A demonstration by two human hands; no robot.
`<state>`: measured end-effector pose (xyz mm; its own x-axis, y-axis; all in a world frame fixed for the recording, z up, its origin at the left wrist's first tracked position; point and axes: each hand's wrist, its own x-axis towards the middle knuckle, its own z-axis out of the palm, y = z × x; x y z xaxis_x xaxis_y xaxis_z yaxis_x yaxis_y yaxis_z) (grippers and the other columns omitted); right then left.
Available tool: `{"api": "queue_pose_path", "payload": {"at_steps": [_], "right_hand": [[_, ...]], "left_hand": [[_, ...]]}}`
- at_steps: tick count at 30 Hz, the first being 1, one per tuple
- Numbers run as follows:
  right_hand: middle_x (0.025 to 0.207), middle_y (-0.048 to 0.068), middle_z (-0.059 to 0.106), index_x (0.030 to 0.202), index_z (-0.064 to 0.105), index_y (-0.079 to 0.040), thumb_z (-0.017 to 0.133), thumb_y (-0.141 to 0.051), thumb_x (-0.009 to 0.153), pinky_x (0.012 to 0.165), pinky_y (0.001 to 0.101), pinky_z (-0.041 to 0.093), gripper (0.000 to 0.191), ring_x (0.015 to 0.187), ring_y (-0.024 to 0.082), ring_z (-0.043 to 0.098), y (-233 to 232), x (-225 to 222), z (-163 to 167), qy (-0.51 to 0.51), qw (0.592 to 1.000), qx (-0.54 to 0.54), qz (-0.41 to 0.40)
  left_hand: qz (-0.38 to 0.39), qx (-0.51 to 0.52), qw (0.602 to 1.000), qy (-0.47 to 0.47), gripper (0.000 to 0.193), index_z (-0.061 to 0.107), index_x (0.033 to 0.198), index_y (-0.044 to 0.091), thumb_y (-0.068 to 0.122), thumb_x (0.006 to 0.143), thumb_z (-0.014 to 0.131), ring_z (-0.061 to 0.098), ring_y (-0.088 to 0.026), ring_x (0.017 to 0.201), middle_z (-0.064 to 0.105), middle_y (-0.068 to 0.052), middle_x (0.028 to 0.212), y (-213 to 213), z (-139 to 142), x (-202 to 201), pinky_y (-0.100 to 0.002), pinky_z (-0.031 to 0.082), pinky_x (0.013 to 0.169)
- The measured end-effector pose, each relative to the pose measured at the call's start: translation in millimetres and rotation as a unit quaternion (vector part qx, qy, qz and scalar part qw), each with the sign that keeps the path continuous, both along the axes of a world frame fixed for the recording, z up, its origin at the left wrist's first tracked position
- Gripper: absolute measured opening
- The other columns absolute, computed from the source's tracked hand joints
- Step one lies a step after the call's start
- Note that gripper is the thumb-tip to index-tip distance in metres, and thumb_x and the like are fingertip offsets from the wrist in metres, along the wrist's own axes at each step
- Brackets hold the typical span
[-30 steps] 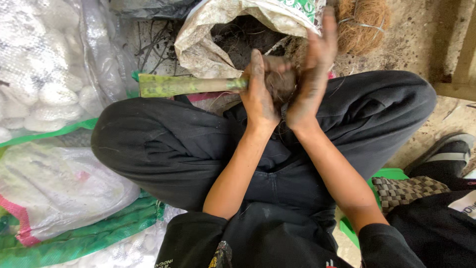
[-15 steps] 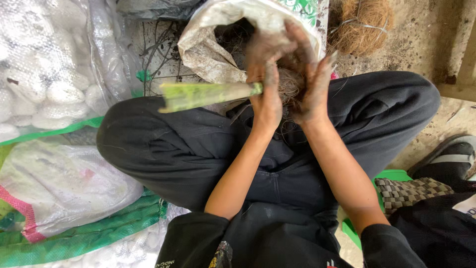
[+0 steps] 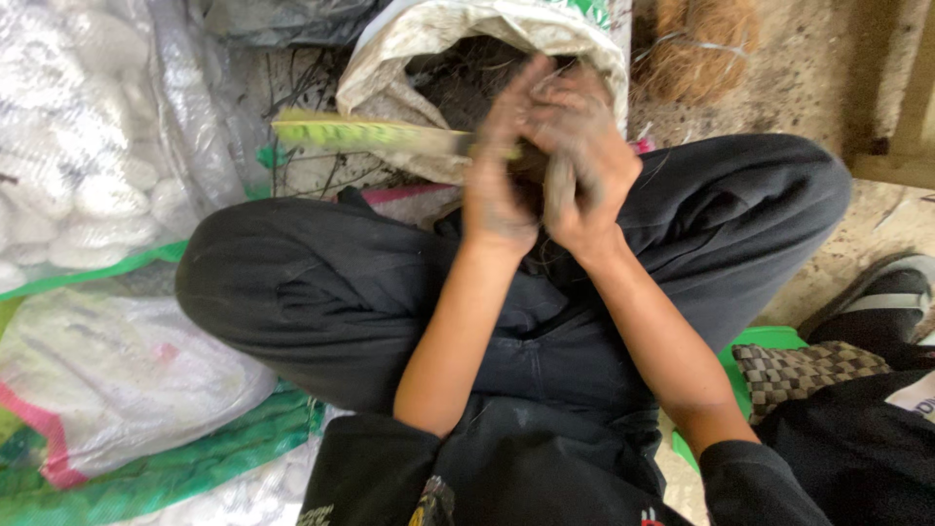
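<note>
Here the green stalk point(image 3: 375, 134) runs level, its long axis pointing out left from the fingers point(image 3: 506, 107). Both hands, left point(image 3: 499, 180) and right point(image 3: 582, 161), press together, closed around its near end, above the lap.

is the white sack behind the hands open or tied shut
Open: the white sack has its mouth rolled back and gaping, with dark fibrous stuff showing inside.

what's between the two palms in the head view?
A dark, fibrous clump is pressed between the left hand and right hand, at the end of the green stalk that sticks out leftward. Motion blur hides detail.
</note>
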<state>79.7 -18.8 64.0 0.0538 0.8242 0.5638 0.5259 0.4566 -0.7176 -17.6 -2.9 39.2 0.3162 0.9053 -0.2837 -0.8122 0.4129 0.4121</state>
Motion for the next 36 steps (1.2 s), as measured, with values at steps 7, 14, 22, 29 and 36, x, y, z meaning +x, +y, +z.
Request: {"api": "queue_pose_path", "payload": {"at_steps": [7, 14, 22, 29, 36], "right_hand": [[0.131, 0.022, 0.069, 0.126, 0.062, 0.0, 0.05, -0.011, 0.102, 0.127, 0.0613, 0.021, 0.029, 0.136, 0.037, 0.06, 11, -6, -14, -0.004, 0.998, 0.048, 0.047], [0.148, 0.007, 0.049, 0.138, 0.052, -0.011, 0.055, -0.038, 0.109, 0.131, 0.0503, 0.03, 0.04, 0.144, 0.026, 0.05, 1, -13, -9, 0.189, 0.982, 0.014, 0.012], [0.118, 0.013, 0.072, 0.108, 0.075, 0.001, 0.07, -0.046, 0.093, 0.098, 0.0368, 0.058, 0.049, 0.109, 0.022, 0.07, -5, -3, -7, 0.399, 0.886, -0.227, 0.069], [0.093, 0.015, 0.073, 0.087, 0.065, 0.008, 0.064, 0.002, 0.088, 0.082, 0.0309, 0.057, 0.005, 0.088, 0.023, 0.071, -14, -3, -8, 0.184, 0.971, -0.149, -0.024], [0.097, 0.018, 0.074, 0.095, 0.073, 0.005, 0.068, -0.001, 0.089, 0.1, 0.0413, 0.06, 0.009, 0.102, 0.035, 0.075, 6, 9, 10, -0.006, 0.997, 0.034, 0.076]], "left_hand": [[0.034, -0.043, 0.998, -0.005, 0.039, 0.063, 0.132, 0.004, 0.035, 0.11, 0.056, 0.063, -0.017, 0.121, 0.064, -0.008, 0.131, -8, -35, 5, -0.034, 0.051, 0.108], [0.05, 0.02, 0.998, -0.038, 0.041, 0.061, 0.123, -0.004, 0.035, 0.122, 0.047, 0.064, -0.028, 0.114, 0.064, -0.016, 0.115, -34, -41, 6, -0.045, 0.053, 0.105], [0.156, 0.218, 0.798, 0.54, 0.077, 0.033, 0.16, 0.014, 0.072, 0.11, 0.022, 0.022, -0.026, 0.162, 0.028, -0.01, 0.171, 1, -24, 10, -0.051, 0.019, 0.136], [0.16, 0.237, 0.846, 0.45, 0.07, 0.035, 0.158, 0.011, 0.065, 0.114, 0.027, 0.033, -0.024, 0.152, 0.037, -0.01, 0.161, -4, -30, 21, -0.042, 0.026, 0.131], [-0.007, 0.015, 0.999, -0.03, 0.075, 0.051, 0.147, -0.003, 0.062, 0.109, 0.046, 0.061, -0.037, 0.13, 0.061, -0.026, 0.139, -6, -9, 1, -0.052, 0.05, 0.115]]}}
